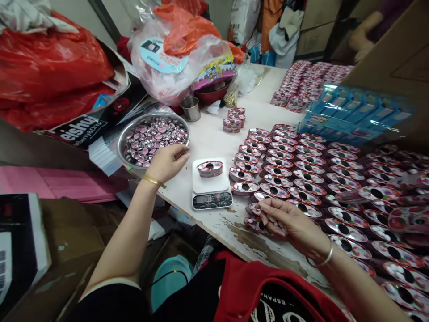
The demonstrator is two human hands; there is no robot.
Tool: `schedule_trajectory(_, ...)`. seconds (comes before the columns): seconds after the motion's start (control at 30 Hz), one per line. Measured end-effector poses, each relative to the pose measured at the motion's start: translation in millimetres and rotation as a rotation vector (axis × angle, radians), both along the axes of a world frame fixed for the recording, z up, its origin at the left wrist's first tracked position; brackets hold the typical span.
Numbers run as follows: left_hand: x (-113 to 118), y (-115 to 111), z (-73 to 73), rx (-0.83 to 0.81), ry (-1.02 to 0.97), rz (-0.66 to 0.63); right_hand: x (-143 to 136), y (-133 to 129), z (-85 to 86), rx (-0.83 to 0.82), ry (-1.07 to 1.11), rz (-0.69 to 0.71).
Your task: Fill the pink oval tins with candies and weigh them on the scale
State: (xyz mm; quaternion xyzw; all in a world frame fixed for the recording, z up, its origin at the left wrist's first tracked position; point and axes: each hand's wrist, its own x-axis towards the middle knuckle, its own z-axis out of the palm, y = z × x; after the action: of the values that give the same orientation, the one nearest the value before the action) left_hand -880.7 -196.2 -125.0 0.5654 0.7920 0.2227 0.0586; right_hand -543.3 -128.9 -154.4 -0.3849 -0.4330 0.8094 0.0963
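Note:
My left hand [167, 163] hovers between the steel bowl [121, 142] and the scale, palm down, thumb and fingers a little apart with nothing seen in them. Inside the bowl lie many small round pink-and-silver caps [152, 139]. On the white digital scale [197, 185] stands one oval red-patterned container [209, 169] with a dark round hole on top. Over the front left corner of the rows of similar containers [303, 197] is my right hand [291, 223]. Its thumb and fingers are pressed together; what they hold is hidden. Some containers show white pieces inside.
Two or three containers [232, 124] stand apart behind the scale, near a metal cup [190, 108]. Plastic bags [161, 58] fill the back left. Blue packs [355, 112] and a cardboard box [395, 67] border the right. Another person's hand [362, 42] shows far back.

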Motion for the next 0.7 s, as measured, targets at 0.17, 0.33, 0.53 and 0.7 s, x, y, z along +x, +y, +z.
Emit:
schedule_trajectory(0.17,11,-43,-47.1,0.132,-0.056,0.113,-15,11,6.8,0.041,-0.057,0.024)
schedule_trajectory(0.33,28,-54,-78.6,0.235,0.001,0.034,-46,28,19.4,0.163,-0.036,0.1)
schedule_trajectory(0.53,40,-36,-86.9,0.226,0.154,-0.049,-109,55,25.9,0.357,-0.03,0.211)
schedule_trajectory(0.7,48,-21,-91.7,0.201,0.21,-0.07,-159,68,22.8,0.49,-0.103,0.311)
